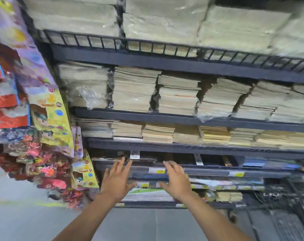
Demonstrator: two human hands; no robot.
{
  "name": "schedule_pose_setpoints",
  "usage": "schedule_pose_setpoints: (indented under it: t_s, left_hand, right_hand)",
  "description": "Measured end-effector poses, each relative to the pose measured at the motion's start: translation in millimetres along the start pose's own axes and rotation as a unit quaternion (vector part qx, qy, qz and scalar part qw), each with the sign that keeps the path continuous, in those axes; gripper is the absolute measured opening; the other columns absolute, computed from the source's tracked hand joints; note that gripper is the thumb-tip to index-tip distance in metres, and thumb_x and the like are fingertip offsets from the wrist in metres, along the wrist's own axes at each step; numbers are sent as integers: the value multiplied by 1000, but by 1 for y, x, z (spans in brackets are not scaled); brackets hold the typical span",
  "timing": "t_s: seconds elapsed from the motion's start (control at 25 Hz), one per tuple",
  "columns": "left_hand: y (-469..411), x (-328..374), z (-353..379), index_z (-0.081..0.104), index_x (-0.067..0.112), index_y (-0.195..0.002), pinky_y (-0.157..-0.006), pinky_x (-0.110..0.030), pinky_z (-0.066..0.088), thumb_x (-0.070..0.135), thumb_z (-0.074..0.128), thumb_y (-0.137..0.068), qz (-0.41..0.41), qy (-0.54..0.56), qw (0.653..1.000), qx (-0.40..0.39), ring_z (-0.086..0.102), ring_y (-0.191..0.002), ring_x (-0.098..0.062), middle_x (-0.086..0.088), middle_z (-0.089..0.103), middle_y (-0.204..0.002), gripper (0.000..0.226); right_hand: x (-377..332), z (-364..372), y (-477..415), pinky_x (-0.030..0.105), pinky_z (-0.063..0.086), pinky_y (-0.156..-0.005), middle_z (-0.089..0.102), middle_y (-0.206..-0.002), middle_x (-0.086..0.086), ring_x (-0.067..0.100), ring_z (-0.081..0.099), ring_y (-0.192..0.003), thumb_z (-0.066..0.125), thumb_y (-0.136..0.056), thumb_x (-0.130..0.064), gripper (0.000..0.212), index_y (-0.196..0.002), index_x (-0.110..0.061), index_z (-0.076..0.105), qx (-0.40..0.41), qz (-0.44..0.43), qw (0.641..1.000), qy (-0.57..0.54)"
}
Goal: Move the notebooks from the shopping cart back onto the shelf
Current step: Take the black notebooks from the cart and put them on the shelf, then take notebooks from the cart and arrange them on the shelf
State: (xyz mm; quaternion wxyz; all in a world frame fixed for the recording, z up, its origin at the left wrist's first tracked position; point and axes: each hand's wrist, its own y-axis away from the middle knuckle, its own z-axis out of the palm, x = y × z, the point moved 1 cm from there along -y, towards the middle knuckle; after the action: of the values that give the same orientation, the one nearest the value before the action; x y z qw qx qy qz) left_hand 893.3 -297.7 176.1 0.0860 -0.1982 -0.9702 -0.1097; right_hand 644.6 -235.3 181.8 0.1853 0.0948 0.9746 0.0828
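Observation:
Both my hands are stretched out toward a dark metal shelf unit [165, 119]. My left hand [116, 181] is open, fingers spread, its tips at a low shelf where a thin dark stack of notebooks [144, 160] lies. My right hand [177, 180] is open too, just right of it, in front of the same shelf's edge with yellow price tags [156, 170]. Neither hand holds anything. Part of the black wire shopping cart [290, 214] shows at the bottom right. The picture is blurred by motion.
Upper shelves carry tall stacks of pale paper and notebooks [135, 89], some in plastic wrap. Colourful packets [50, 112] hang on a rack at the left. A grey tiled floor [147, 226] lies below. Lower shelves hold more coloured pads [147, 193].

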Motion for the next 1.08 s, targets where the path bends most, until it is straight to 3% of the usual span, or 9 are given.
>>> schedule_pose_setpoints:
  t_s: [0.28,0.44,0.6,0.72,0.8,0.92,1.08]
  left_hand:
    - [49,59,-102,-11,33,-160,-124,-50,-2,72,37,-94,103,-59,992,42,-22,-153,-26,-1,-20,-168,90]
    - [52,109,-115,-3,33,-160,-124,-53,3,73,41,-92,172,-76,978,93,-17,-152,-25,-1,-9,-169,91]
    - [54,187,-105,-4,33,-160,-124,-53,3,73,41,-92,235,-84,964,88,-17,-153,-26,1,-16,-166,91]
    - [62,268,-85,20,31,-160,-122,-59,17,75,52,-86,279,-97,951,87,2,-154,-28,-2,11,-169,92]
    - [74,327,-71,33,29,-157,-120,-59,17,76,57,-81,293,-105,946,85,17,-153,-29,-4,27,-165,93]
    - [96,410,-50,37,28,-155,-120,-60,14,74,62,-79,307,-109,943,72,20,-152,-30,-4,29,-164,92]
    - [126,529,-16,39,28,-154,-118,-63,21,72,65,-78,341,-109,933,49,23,-152,-32,-5,33,-163,91]
  right_hand:
    - [-18,-109,91,49,15,-123,7,-169,-3,24,6,-155,58,-91,-60,86,-160,-35,13,91,37,994,39]
    - [16,-146,141,48,12,-124,2,-170,-3,24,4,-156,55,-91,-63,88,-160,-37,8,138,80,985,61]
    - [77,-167,196,47,10,-124,3,-170,-4,23,4,-156,54,-91,-66,87,-160,-38,9,168,131,975,55]
    - [140,-184,249,49,10,-124,5,-170,-3,23,6,-156,55,-89,-66,88,-160,-37,11,174,181,966,56]
    - [184,-194,287,50,11,-124,7,-170,-1,24,9,-156,55,-88,-65,87,-160,-36,14,181,205,960,62]
    - [242,-209,339,49,13,-124,12,-169,-1,23,11,-155,55,-87,-68,87,-159,-35,18,191,230,951,73]
    - [331,-233,407,48,15,-125,11,-169,-4,21,12,-155,57,-88,-66,91,-160,-33,12,197,264,941,72]
